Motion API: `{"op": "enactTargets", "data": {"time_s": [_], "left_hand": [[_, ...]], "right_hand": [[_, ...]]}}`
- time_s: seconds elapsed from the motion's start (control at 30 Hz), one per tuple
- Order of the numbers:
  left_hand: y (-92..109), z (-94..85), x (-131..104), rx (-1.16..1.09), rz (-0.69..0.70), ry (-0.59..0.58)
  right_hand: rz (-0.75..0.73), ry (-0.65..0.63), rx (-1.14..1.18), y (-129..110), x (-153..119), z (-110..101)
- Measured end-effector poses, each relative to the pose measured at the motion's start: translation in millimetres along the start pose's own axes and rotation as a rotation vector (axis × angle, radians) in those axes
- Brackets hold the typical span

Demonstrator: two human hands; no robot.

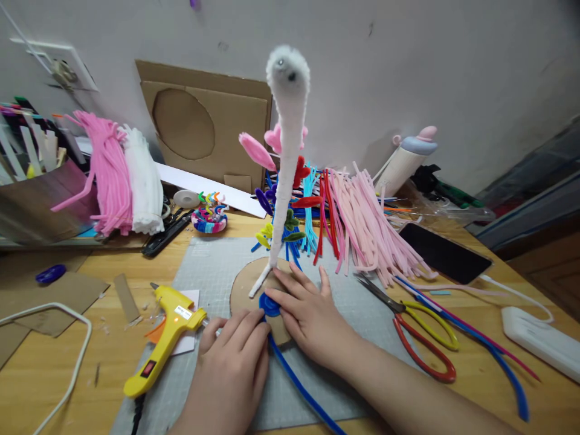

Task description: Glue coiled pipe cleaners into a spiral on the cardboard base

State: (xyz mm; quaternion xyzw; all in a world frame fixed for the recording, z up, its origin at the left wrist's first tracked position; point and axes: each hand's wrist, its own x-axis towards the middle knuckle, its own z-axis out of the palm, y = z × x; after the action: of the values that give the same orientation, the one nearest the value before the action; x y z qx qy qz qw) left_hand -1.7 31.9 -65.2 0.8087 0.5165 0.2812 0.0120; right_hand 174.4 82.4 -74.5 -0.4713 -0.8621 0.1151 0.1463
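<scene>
A blue pipe cleaner (296,377) is wound into a flat coil on a round cardboard base (244,278), its loose tail running toward me. My left hand (233,362) has its fingers curled at the near side of the coil, around the blue strand; its thumb is mostly hidden. Spread over the base, my right hand (312,311) rests a fingertip on the coil. From the base rises a white fuzzy stem (283,175) with a rounded top bearing a dark spot. Colored fuzzy petals, such as a pink petal (257,151), stick out around it.
A yellow glue gun (174,329) lies on the grey cutting mat (353,386) at left. Scissors (405,314) and a phone (444,252) lie right. Behind are pink pipe cleaners (357,217), a small multicolored woven piece (209,219) and a cardboard sheet (235,121) against the wall.
</scene>
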Motion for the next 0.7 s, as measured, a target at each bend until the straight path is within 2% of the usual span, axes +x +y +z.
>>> {"op": "enactTargets", "data": {"time_s": [0.1,0.23,0.43,0.7], "left_hand": [[0,-0.5,-1,-0.047,-0.018,0.028],[0,-2.3,1,-0.019,0.044,0.024],[0,-6.3,2,0.061,0.109,-0.015],[0,-5.3,1,0.068,0.129,-0.005]], "right_hand": [[-0.004,-0.016,-0.006,1,-1,0],[-0.040,0.000,0.018,2,-2,-1],[-0.183,0.043,0.103,1,-3,-8],[-0.168,-0.051,0.092,-2,-8,-12]]}}
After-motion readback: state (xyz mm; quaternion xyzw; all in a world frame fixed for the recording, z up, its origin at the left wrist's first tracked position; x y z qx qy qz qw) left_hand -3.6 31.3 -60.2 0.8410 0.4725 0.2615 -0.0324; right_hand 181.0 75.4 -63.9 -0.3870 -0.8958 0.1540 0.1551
